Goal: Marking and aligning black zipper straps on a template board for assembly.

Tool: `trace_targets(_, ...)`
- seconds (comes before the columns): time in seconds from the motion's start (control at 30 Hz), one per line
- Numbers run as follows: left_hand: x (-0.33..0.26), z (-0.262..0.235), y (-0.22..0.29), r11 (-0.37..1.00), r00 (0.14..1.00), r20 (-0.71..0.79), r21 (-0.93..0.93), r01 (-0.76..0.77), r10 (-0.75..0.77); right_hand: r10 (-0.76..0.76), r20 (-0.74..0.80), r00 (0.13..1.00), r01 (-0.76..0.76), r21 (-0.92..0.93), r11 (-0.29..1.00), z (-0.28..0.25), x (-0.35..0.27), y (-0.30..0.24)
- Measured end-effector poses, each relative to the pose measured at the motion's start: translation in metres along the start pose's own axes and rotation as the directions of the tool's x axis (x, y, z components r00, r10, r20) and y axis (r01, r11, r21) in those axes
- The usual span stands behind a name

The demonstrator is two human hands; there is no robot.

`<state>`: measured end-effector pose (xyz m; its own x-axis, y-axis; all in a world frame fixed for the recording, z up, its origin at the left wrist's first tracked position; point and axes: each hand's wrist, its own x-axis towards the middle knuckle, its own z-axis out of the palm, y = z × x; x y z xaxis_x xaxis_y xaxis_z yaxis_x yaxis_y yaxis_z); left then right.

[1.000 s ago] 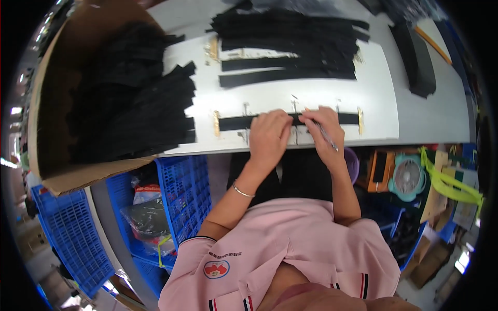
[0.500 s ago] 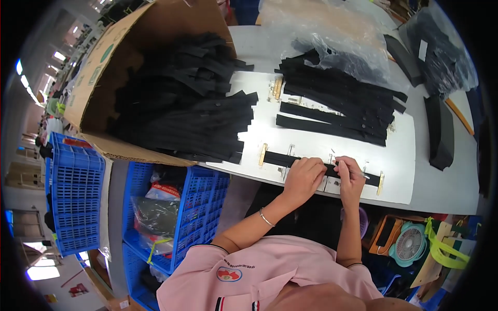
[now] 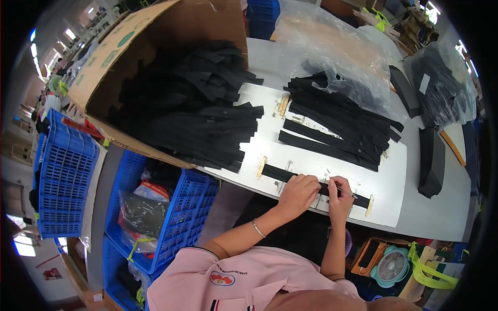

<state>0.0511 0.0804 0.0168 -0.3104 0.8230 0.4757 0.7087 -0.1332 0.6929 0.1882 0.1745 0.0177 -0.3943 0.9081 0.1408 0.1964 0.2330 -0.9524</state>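
A narrow black fabric strip point(image 3: 275, 172) lies flat on the white board point(image 3: 244, 179), between two small yellowish end blocks. My left hand point(image 3: 299, 196) rests on the middle of this strip, fingers bent together and pressing it. Just to its right, my right hand point(image 3: 340, 199) is closed round a thin pen-like tool point(image 3: 354, 196), its fingertips at the strip. The tool's tip is hidden by my fingers. Beyond my hands, a heap of black strips point(image 3: 342, 116) lies on the board, with two single strips set a little apart in front.
A cardboard box point(image 3: 111, 57) on the left spills more black strips point(image 3: 207, 124) toward the board. Clear plastic bags point(image 3: 332, 41) lie at the back. Dark curved pieces point(image 3: 430, 160) are at the right. Blue crates point(image 3: 181, 217) and a small teal fan point(image 3: 390, 266) sit below table level.
The whole view has shifted and tilted slightly. My hands stay over the same strip, with the right hand's fingers a little differently placed on the tool.
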Motion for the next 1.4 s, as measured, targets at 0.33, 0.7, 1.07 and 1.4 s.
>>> trace_targets(0.33,-0.007,-0.001,0.003,1.0,1.0,-0.014,0.012,-0.015,0.015,-0.066,0.008,0.998,0.066,-0.014,0.998,-0.004,-0.007,-0.006)
trace_targets(0.7,0.0,0.002,-0.005,0.998,0.998,0.068,0.057,-0.013,0.01,0.016,-0.073,0.997,-0.023,-0.099,0.995,-0.01,0.001,0.003)
trace_targets(1.07,-0.001,0.012,-0.005,0.994,1.0,-0.001,0.105,-0.027,0.028,-0.121,0.007,0.993,0.12,-0.14,0.983,-0.01,0.001,0.004)
trace_targets(1.4,-0.003,0.016,-0.01,0.996,0.998,-0.039,0.074,-0.038,0.041,-0.2,0.027,0.979,0.201,-0.235,0.951,-0.005,0.003,0.003)
